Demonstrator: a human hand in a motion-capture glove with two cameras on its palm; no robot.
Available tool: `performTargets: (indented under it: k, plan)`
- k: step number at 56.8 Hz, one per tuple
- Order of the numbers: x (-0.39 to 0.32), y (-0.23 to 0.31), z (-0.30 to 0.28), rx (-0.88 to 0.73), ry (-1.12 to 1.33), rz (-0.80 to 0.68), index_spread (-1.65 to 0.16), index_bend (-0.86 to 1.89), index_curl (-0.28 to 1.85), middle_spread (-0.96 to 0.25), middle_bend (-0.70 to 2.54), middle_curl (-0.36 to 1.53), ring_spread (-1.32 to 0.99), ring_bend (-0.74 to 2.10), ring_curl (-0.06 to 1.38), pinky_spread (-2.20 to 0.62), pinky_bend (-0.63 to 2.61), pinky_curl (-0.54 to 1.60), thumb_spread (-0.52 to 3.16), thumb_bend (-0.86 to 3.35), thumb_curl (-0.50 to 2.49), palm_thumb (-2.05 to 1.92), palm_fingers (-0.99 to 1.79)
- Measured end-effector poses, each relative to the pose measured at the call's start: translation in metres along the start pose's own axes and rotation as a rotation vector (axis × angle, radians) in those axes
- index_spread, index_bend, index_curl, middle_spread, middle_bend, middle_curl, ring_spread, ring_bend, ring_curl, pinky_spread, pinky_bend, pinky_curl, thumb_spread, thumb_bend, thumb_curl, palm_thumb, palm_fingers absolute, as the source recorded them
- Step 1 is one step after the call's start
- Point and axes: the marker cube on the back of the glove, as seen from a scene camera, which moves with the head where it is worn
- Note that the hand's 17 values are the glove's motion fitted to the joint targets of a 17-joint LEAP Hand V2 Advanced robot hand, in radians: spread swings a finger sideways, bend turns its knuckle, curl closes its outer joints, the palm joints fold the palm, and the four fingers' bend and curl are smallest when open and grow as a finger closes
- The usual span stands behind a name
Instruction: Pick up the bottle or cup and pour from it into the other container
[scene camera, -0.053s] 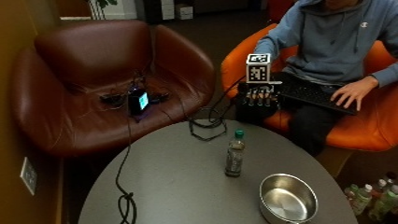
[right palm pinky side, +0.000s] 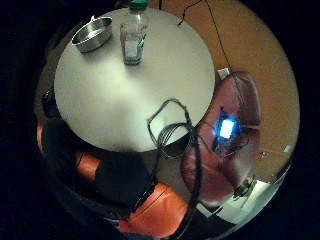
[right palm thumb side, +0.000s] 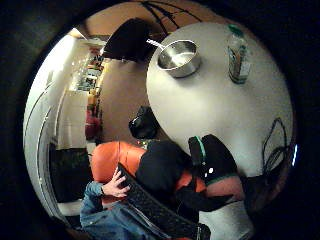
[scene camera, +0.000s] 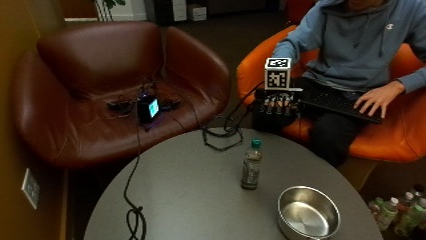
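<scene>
A clear plastic bottle (scene camera: 251, 165) with a green cap stands upright near the middle of the round grey table (scene camera: 186, 200). A steel bowl (scene camera: 308, 212) sits to its right by the near edge. My gloved right hand (scene camera: 276, 107) hangs beyond the table's far edge, in front of the seated person's knees, fingers pointing down and holding nothing. It is well short of the bottle. Both palm views look down on the table from afar, with the bottle (right palm pinky side: 133, 37) (right palm thumb side: 238, 50) and the bowl (right palm pinky side: 92, 34) (right palm thumb side: 179, 57) side by side.
A cable loop (scene camera: 219, 134) lies on the table's far edge between hand and bottle; another cable (scene camera: 133, 212) crosses its left side. The bare hand (scene camera: 376, 100) rests on a keyboard (scene camera: 333, 102). A brown armchair (scene camera: 100, 65) holds a lit device (scene camera: 148, 107).
</scene>
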Motion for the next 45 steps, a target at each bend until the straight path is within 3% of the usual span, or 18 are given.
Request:
performTargets:
  k: [3,16,45]
  plan:
    - [0.008,0.019,-0.003,0.052,-0.078,-0.037,-0.29,0.19,0.11,-0.10,0.14,0.04,-0.04,0.25,0.08,0.15,0.47,0.17,0.63,0.31,0.16,0.59,0.12]
    - [-0.004,0.001,-0.014,0.042,-0.105,-0.009,-0.37,0.19,0.21,-0.13,0.16,0.11,-0.05,0.29,0.14,0.20,0.50,0.24,0.90,0.21,0.25,0.66,0.09]
    - [-0.023,-0.030,-0.037,0.021,0.012,-0.008,-0.40,0.16,0.27,-0.12,0.16,0.19,-0.04,0.33,0.22,0.21,0.54,0.31,1.00,0.01,0.35,0.76,0.03]
